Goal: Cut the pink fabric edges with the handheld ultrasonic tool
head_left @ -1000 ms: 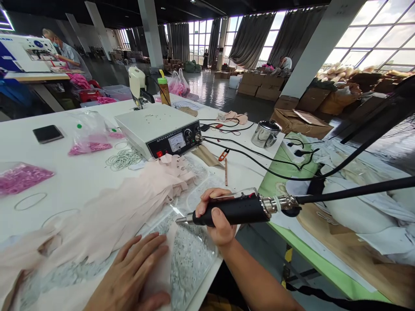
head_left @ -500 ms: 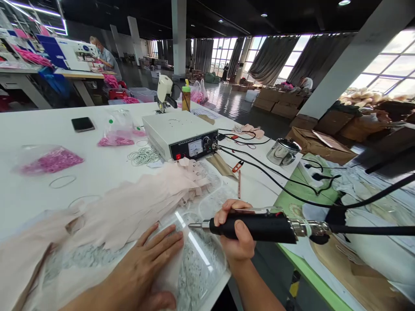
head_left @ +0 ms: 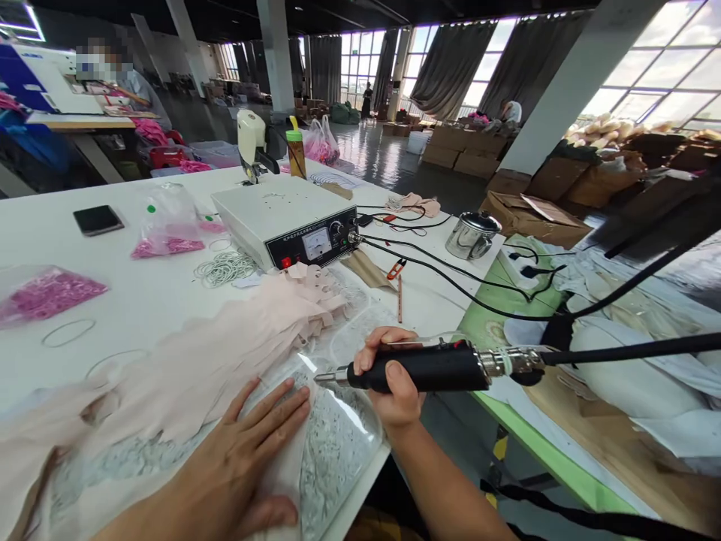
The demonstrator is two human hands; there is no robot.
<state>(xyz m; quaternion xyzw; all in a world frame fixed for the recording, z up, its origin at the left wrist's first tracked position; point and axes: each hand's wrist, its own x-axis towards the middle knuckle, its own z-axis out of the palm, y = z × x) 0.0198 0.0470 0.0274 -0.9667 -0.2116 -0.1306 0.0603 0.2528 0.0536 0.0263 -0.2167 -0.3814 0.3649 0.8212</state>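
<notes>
My right hand [head_left: 391, 379] is closed around a black handheld ultrasonic welder [head_left: 431, 368] with a metal tip and a thick cable at its back end. Its tip points left, close to the fingertips of my left hand [head_left: 248, 443]. That hand lies flat, fingers spread, pressing a pale pink fabric piece [head_left: 282, 481] onto a clear plastic sheet [head_left: 338, 451]. Whether the tip touches the fabric, I cannot tell. More pale pink fabric pieces [head_left: 214, 330] lie in a ruffled pile beyond my left hand.
A control box [head_left: 285, 214] with a dial and red switch stands behind the fabric. Cables cross to the right, near orange thread snips [head_left: 396, 269], a pencil [head_left: 399, 298] and a metal mug [head_left: 473, 234]. Bags of pink pieces [head_left: 169, 222] and a phone [head_left: 98, 219] lie left.
The whole view has shifted, so the table things sit further left and slightly higher. Both hands keep their hold, and the welder's tip stays near my left fingertips.
</notes>
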